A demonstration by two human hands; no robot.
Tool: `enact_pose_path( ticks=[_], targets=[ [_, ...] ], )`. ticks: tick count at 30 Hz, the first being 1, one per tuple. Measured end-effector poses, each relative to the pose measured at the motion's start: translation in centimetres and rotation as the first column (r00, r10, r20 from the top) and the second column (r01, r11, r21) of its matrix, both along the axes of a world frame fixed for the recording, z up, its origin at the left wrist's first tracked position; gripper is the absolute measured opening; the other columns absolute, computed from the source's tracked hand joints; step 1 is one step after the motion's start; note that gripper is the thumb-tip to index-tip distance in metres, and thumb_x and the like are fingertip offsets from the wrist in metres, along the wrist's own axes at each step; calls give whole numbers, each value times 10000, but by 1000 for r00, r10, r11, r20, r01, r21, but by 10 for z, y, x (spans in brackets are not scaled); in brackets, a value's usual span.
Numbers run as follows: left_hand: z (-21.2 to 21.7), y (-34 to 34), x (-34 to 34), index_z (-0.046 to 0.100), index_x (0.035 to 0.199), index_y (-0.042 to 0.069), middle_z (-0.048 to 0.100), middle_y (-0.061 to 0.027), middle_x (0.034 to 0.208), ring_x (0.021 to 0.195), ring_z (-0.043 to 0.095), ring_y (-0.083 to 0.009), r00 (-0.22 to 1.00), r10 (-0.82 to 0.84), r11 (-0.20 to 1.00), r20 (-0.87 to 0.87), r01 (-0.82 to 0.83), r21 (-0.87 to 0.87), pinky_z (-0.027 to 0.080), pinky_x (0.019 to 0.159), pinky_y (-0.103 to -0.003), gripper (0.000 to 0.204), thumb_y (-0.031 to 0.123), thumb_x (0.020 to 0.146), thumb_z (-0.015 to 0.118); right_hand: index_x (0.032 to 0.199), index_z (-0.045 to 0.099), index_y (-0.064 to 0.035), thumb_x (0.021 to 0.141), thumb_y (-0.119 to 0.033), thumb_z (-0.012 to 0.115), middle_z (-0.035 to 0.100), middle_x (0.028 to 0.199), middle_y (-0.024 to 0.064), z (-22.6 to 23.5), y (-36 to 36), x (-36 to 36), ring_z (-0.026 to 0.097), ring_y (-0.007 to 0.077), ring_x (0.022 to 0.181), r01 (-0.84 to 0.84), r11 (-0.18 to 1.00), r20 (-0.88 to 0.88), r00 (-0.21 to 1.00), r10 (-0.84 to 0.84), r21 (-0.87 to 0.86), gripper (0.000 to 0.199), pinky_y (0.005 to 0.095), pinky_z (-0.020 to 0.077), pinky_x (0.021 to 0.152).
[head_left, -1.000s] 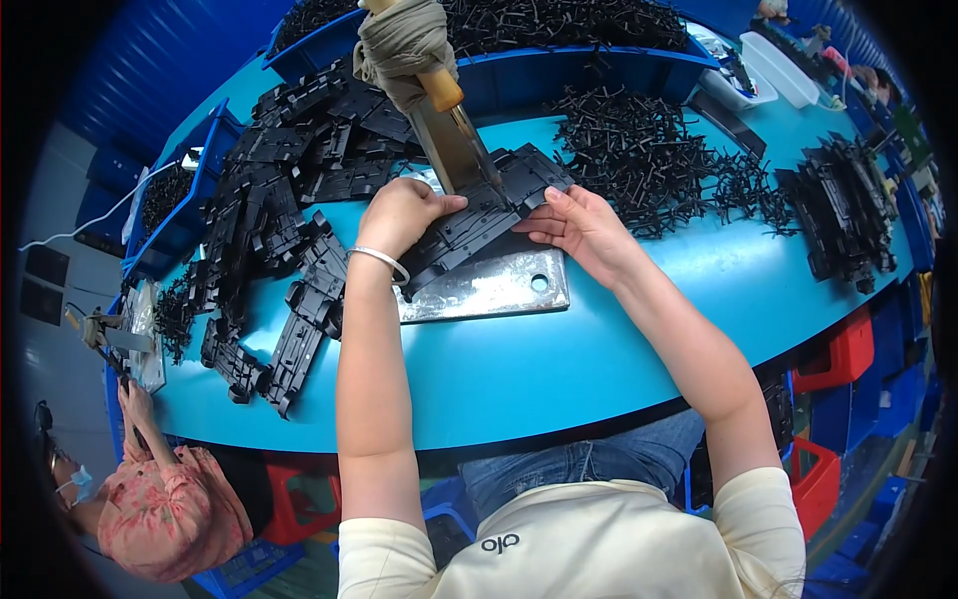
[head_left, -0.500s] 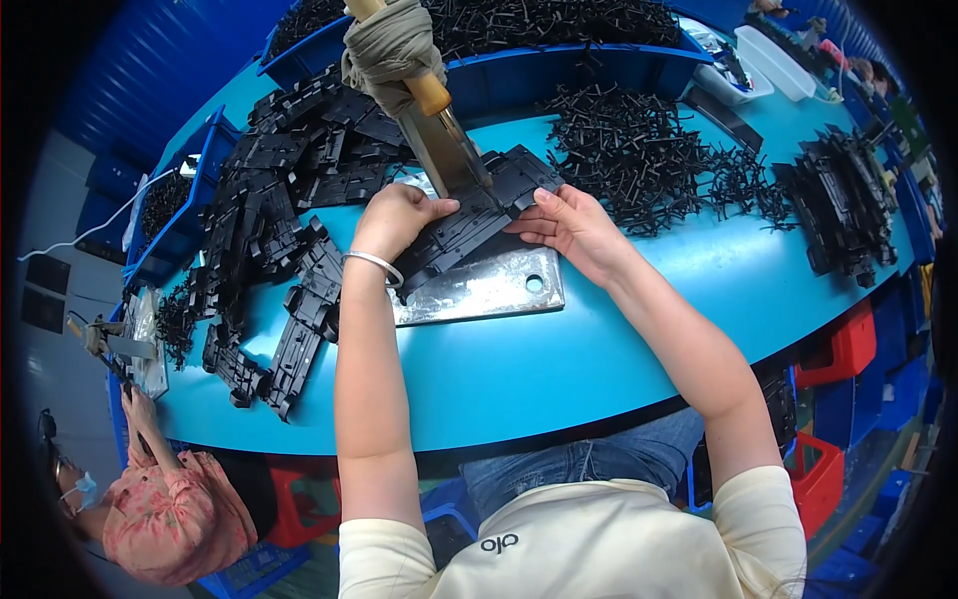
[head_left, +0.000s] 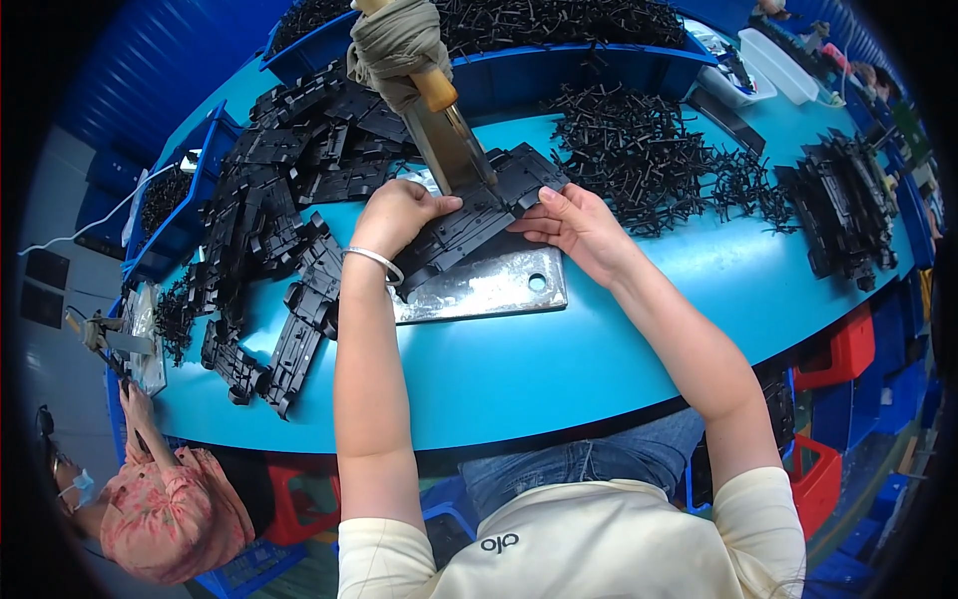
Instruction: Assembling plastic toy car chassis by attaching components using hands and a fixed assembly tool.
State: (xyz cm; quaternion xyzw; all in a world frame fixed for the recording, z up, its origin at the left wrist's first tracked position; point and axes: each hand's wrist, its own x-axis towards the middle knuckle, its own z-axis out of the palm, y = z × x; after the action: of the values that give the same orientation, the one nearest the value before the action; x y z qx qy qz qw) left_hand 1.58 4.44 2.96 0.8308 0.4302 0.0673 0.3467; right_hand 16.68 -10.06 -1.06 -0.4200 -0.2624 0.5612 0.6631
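A long black molded plastic part [head_left: 459, 240] lies tilted over a shiny metal plate [head_left: 489, 292] that has a hole near its right corner. My left hand [head_left: 404, 218] grips the part's near left side, thumb on top. At its right end, my right hand [head_left: 577, 225] pinches the edge between thumb and fingers. Between the two hands, a metal rod with a wooden handle [head_left: 435, 90], like a soldering iron, points down with its tip at the part's surface. Grey cloth [head_left: 397, 45] binds it to an upright metal bar [head_left: 439, 150]. My fingers under the part are hidden.
Stacked black parts [head_left: 269, 190] cover the table's left. Small black branching pieces [head_left: 624, 160] are heaped at right, with more in a blue bin [head_left: 579, 75] behind. Another stack [head_left: 843, 205] stands far right. At lower left, another person [head_left: 175, 509] works at a similar tool.
Hands and part stay in nearly the same place under the rod. The whole view has shifted very slightly; no grip has changed.
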Motion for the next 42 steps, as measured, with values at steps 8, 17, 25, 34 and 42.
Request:
enact_pose_path(
  ticks=[8, 17, 25, 34, 42],
  targets=[
    [1, 1, 3, 587, 643, -33, 538, -116, 557, 483, 502, -174, 1000, 2, 1000, 9, -2, -10, 391, 506, -271, 390, 353, 610, 640, 896, 427, -27, 787, -255, 473, 550, 851, 140, 1, 2, 3, 542, 197, 818, 2, 1000, 17, 1000, -1, -26, 256, 263, 426, 696],
    [2, -1, 3, 577, 655, -52, 550, -162, 597, 530, 530, -222, 999, -45, 998, 7, 45, 43, 411, 553, -289, 405, 346, 611, 640, 893, 438, -36, 793, -236, 464, 557, 827, 130, 1, 0, 6, 551, 202, 786, -16, 1000, 11, 1000, 16, -12, 226, 249, 425, 663],
    [-7, -47, -8, 551, 778, -39, 563, -161, 728, 680, 547, -227, 966, -220, 973, 133, 228, -46, 411, 630, -289, 400, 353, 701, 548, 899, 399, -20, 739, -361, 507, 539, 750, 115, 22, -25, 10, 555, 168, 649, 50, 979, 183, 983, -13, -198, 392, 241, 418, 585],
    [-6, -172, -20, 117, 1230, 17, 338, -182, 1123, 970, 423, -277, 827, -280, 917, 488, 381, -121, 352, 818, -308, 804, 203, 636, 627, 800, 421, -44, 746, -264, 531, 480, 564, 18, 65, -76, -17, 467, 80, 464, 123, 992, 473, 875, -106, -5, 251, 186, 380, 438],
    [-2, -203, -28, 172, 1210, 3, 309, -253, 1159, 1009, 401, -382, 600, 370, 155, 709, 713, -684, 371, 820, -372, 818, 204, 536, 589, 781, 562, -13, 716, -31, 534, 501, 619, 7, 79, -119, -4, 459, 65, 540, 57, 992, 791, 600, -121, 108, 73, 181, 369, 484]
  ],
)
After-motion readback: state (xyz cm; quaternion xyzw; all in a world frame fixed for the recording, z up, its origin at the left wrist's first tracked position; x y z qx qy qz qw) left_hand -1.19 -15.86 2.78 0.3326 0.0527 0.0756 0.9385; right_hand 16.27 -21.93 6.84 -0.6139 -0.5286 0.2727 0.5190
